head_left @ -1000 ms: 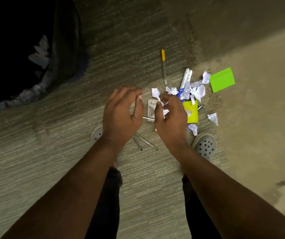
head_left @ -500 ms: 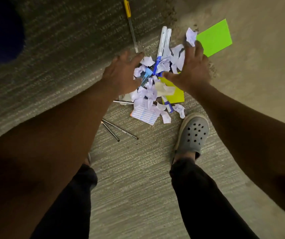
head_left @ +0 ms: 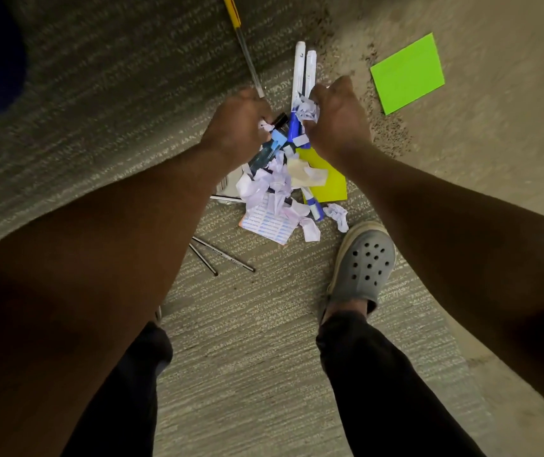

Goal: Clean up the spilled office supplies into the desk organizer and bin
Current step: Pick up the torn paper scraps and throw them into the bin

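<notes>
Both my hands have curled shut since a moment ago: my left hand (head_left: 237,123) and right hand (head_left: 336,122) each grip crumpled paper scraps (head_left: 275,186) from the pile on the ribbed carpet (head_left: 257,341). That means bin next, I think. Smooth markers (head_left: 300,74) lie between.

Head camera looks steeply down, seemingly near the carpet (head_left: 264,341).
</notes>
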The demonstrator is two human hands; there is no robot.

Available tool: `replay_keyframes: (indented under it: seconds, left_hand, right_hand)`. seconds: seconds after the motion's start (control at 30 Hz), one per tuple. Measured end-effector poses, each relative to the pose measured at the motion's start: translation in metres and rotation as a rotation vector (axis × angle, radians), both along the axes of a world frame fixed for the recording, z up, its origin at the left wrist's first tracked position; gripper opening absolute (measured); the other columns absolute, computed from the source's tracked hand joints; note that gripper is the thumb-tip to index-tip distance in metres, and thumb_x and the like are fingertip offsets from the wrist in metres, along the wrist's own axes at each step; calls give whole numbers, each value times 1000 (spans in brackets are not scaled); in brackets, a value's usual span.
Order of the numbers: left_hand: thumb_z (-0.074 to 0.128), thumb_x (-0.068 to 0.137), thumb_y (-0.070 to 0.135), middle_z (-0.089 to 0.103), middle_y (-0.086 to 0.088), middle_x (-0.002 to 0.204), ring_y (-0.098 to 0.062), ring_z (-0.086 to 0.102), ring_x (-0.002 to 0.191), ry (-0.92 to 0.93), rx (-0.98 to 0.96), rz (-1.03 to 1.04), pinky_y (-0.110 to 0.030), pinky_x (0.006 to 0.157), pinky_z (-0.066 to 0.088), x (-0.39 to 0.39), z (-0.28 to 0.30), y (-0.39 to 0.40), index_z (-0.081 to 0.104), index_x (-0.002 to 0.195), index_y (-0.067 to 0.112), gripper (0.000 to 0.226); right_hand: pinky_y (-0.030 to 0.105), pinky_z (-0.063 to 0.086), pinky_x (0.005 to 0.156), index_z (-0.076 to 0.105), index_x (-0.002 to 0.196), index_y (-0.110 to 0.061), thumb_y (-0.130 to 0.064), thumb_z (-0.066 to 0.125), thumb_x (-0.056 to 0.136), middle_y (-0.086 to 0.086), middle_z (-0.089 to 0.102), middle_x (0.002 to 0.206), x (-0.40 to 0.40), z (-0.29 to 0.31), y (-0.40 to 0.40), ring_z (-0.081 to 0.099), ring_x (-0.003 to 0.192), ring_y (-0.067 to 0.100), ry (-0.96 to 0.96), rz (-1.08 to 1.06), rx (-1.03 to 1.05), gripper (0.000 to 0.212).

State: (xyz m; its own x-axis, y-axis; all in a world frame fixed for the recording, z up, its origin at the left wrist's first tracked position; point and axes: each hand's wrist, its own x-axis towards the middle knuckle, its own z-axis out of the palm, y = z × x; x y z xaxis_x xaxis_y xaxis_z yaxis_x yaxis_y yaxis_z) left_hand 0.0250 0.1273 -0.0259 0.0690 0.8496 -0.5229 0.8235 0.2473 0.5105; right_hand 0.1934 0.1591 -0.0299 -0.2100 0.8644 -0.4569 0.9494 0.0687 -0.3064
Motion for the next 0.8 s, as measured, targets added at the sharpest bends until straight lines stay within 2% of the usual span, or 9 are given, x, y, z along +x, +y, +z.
replay_keyframes:
  seconds: [0.1, 0.17, 0.27, 0.37, 0.47, 0.57, 0.63, 0.7, 0.8]
  left_hand:
    - [74, 81, 10, 63, -9, 111, -18, 58, 92, -18, 5, 119, -16, 72, 36, -3, 5, 3, 73, 104, 12, 23]
    - [76, 80, 13, 63, -4, 104, -10, 55, 83, -42, 26, 213, -15, 63, 38, -6, 12, 6, 73, 101, 14, 21]
    - [77, 80, 16, 56, 4, 97, -2, 52, 72, -141, 48, 367, -13, 63, 42, -17, 31, 5, 73, 100, 16, 21]
    - [78, 80, 17, 56, 4, 97, 6, 46, 63, -212, 69, 480, -5, 62, 39, -30, 60, -5, 72, 100, 19, 21]
    - [77, 81, 17, 58, 3, 100, 4, 45, 63, -236, 85, 566, -6, 63, 43, -41, 94, -21, 71, 101, 18, 21]
    - [77, 81, 13, 61, 0, 105, -2, 54, 67, -300, 92, 694, -18, 69, 52, -55, 132, -34, 69, 98, 19, 20]
    - [77, 81, 12, 65, -8, 111, -25, 66, 80, -358, 93, 793, -34, 81, 58, -68, 155, -40, 68, 96, 22, 21]
    - [77, 82, 13, 66, -14, 115, -39, 66, 93, -403, 107, 879, -42, 87, 58, -82, 180, -44, 68, 95, 27, 21]
    - [76, 82, 14, 66, -14, 115, -22, 63, 79, -417, 200, 950, -26, 78, 57, -106, 217, -46, 67, 94, 27, 20]
  right_hand:
    - [34, 40, 77, 58, 122, -10, -6, 52, 88, 20, 55, 117, 3, 5, 4, 56, 101, 35, 6, -52, 2, 35]
    - [31, 37, 75, 62, 114, -11, -13, 55, 87, 17, 63, 112, 8, 13, 12, 58, 101, 32, 38, -129, 6, 29]
    - [22, 29, 63, 67, 99, -14, -25, 61, 84, 10, 71, 98, 17, 34, 21, 62, 89, 26, 102, -271, 22, 19]
    - [29, 34, 66, 64, 85, -18, -33, 65, 81, 7, 66, 82, 25, 61, 21, 57, 77, 22, 149, -353, 4, 16]
    - [26, 32, 60, 59, 78, -19, -34, 69, 77, -2, 55, 73, 24, 90, 16, 47, 67, 11, 225, -413, -28, 18]
    - [21, 36, 55, 67, 84, -11, -28, 72, 77, 0, 62, 71, 5, 121, 5, 46, 61, 3, 349, -466, -40, 20]
    - [25, 44, 62, 68, 84, -13, -23, 74, 78, 3, 68, 75, -18, 143, 0, 52, 64, 6, 476, -514, -90, 13]
    - [29, 49, 68, 68, 86, -20, -19, 75, 78, 0, 70, 78, -45, 166, -2, 58, 68, 7, 573, -529, -120, 10]
    - [30, 53, 71, 70, 90, -23, -18, 75, 79, -1, 72, 82, -90, 198, -5, 61, 71, 7, 698, -550, -138, 13]
